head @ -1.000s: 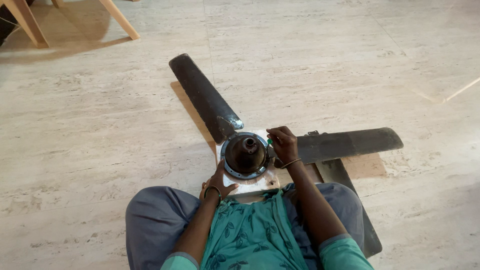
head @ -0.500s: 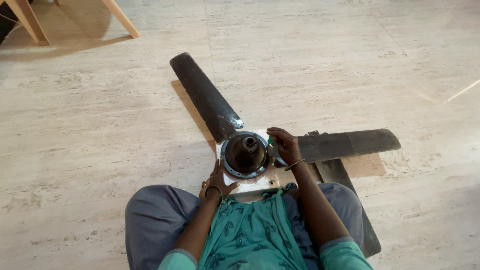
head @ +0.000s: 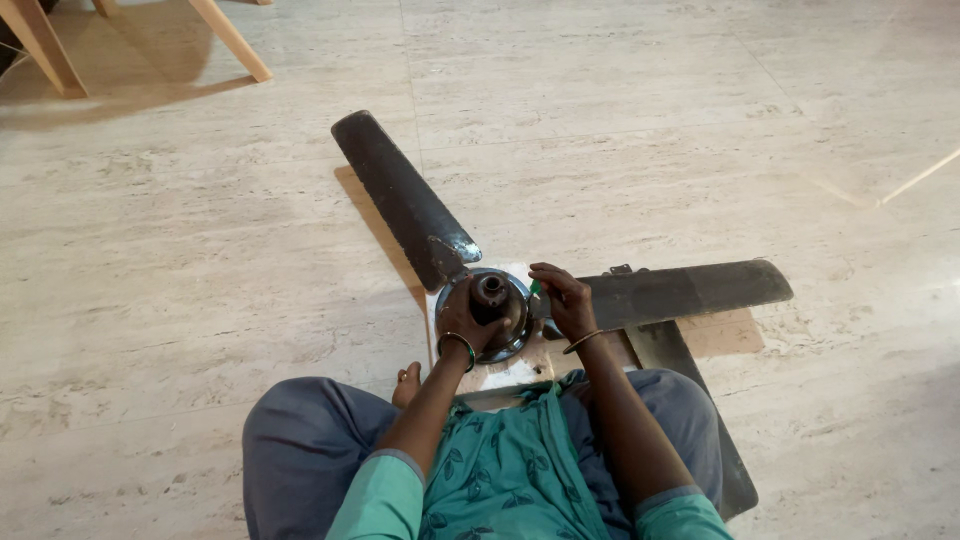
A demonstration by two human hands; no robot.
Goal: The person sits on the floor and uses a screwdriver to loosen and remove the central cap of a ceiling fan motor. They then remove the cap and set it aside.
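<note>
covering fan motor, left hand, third blade half-hidden

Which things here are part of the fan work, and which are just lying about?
In hand:
- ceiling fan motor hub
- fan blades
- left hand on the hub
- right hand with a small green tool
- white sheet underneath

Lying about:
- wooden furniture legs

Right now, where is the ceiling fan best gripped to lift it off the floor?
Probably by the round motor hub, from above on opposite sides: the left hand already rests on it. The long flat blades lie low on the floor and would likely flex.
</note>
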